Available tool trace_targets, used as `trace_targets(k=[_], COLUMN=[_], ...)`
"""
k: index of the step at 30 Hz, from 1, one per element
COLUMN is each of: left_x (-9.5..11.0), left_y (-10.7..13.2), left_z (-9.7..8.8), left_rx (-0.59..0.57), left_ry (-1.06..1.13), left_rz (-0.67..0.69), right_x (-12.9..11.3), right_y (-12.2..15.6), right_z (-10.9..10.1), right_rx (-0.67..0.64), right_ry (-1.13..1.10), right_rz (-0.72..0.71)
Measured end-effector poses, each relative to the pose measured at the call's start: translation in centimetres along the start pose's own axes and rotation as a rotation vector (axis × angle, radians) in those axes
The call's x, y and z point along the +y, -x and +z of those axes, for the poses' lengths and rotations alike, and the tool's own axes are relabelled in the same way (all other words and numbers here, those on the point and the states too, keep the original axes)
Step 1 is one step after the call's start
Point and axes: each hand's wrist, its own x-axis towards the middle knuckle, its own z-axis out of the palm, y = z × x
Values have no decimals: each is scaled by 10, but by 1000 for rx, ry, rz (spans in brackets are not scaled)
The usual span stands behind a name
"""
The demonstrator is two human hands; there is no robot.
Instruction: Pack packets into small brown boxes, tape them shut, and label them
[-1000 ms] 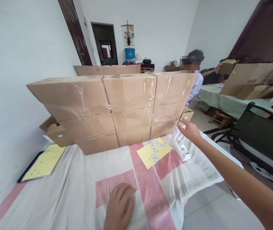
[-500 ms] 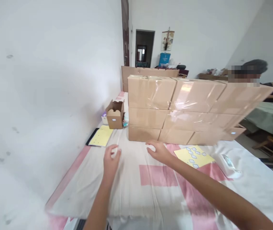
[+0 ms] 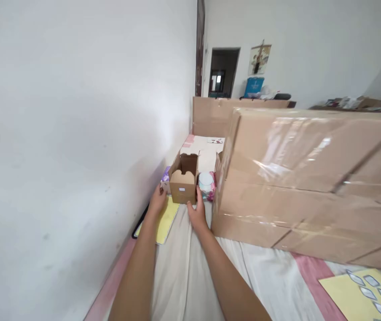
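A small open-topped brown cardboard box [image 3: 183, 191] with a white label on its front stands by the wall. My left hand [image 3: 157, 201] is at its left front, its fingertips at a purple and white packet [image 3: 165, 178]; whether they touch cannot be made out. At the right front corner of the box is my right hand [image 3: 197, 213], thumb apart from the raised fingers, with no grip visible. Beside those fingers stands a round-topped, white and pink container [image 3: 206, 183]. Beneath my left forearm lies a yellow sheet [image 3: 167, 219] on a dark board.
A taped wall of large cardboard boxes [image 3: 297, 178] rises on the right. In front of it lies another yellow sheet [image 3: 364, 292] with several outlined pieces. The white wall [image 3: 76, 133] runs close along the left. A cardboard panel [image 3: 210, 117] stands at the far end.
My view has turned left and moved closer to the small box. Both hands have moved forward from above the cloth to either side of the box's front.
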Motion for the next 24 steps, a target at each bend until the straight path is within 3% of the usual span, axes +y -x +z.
trace_targets(k=[5, 13, 18, 24], left_x=[-29, -21, 3, 60], left_y=[-18, -7, -2, 6], left_z=[-9, -9, -8, -9], left_rx=[66, 147, 164, 228], left_ry=[-60, -96, -34, -13], left_rz=[-78, -52, 0, 169], right_x=[16, 13, 5, -26], right_y=[-1, -4, -5, -2], right_z=[3, 0, -4, -1], right_rx=[-44, -16, 63, 94], right_ry=[33, -40, -156, -243], right_rz=[10, 30, 18, -14])
